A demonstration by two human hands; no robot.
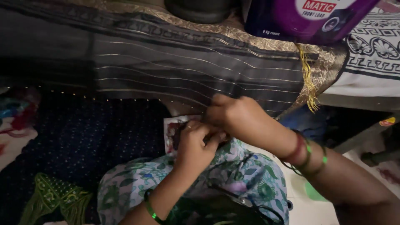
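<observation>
A dark grey sari cloth [175, 66] with thin pale stripes and a gold border hangs across the upper view. My right hand [235, 114] pinches its lower edge near the middle, fingers closed on the fabric. My left hand [196, 143] sits just below and left, fingers curled around a small dark piece at the same edge; what it grips is too dim to tell. Both hands touch each other over my knee, which is covered in green floral cloth [241, 171]. Bangles ring both wrists.
A purple detergent bag [308, 16] stands at the top right on a black-and-white printed cloth [371, 54]. Yellow tassel threads [308, 83] hang from the sari's corner. A dark blue dotted fabric [83, 141] lies at left. A small picture card [171, 131] lies under my hands.
</observation>
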